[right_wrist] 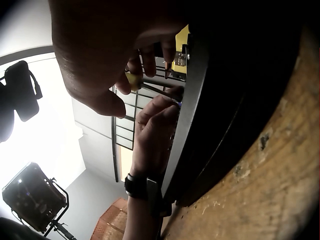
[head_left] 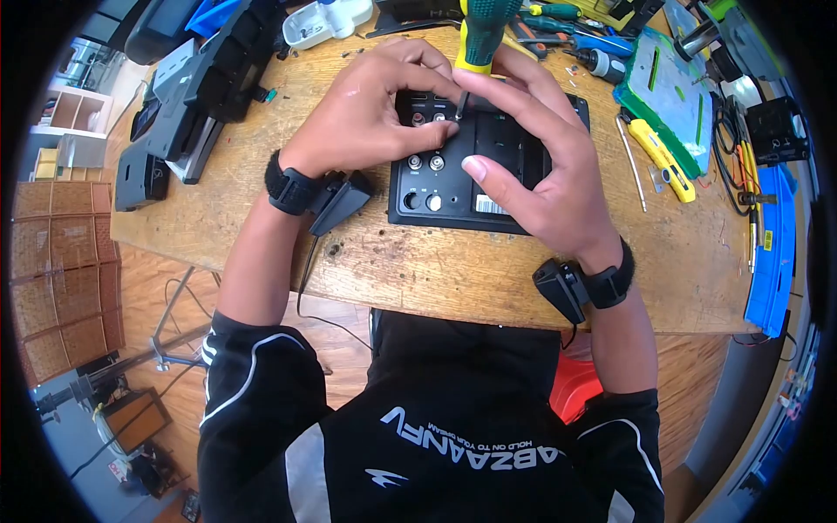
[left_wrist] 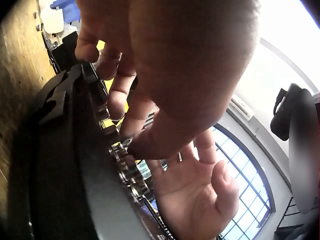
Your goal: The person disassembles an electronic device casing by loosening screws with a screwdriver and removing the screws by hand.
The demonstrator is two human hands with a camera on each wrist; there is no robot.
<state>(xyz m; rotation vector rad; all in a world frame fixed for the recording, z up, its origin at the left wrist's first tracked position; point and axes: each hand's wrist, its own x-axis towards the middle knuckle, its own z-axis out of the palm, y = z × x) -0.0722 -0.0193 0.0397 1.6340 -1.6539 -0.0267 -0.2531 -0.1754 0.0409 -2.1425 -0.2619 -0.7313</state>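
Comparing views, I get the screwdriver [head_left: 482, 39] with its textured green-and-yellow handle from the head camera, the right hand [head_left: 558, 166] gripping it; only the left wrist adds an arched, gridded window [left_wrist: 250, 195]. The left hand [head_left: 357, 122] has fingertips at the slim metal shaft; whether they pinch it, I cannot tell. Beneath both lies the black casing [head_left: 453, 187], round metal connectors [head_left: 437, 162] on its face, on scuffed wooden bench [head_left: 366, 270].

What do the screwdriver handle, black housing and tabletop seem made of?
Screwdriver handle: probably plastic or rubber, with a textured green grip. Black housing: likely satin plastic, given its soft sheen; painted metal is possible. Tabletop: worn wood or veneer, by its grain and dark marks.
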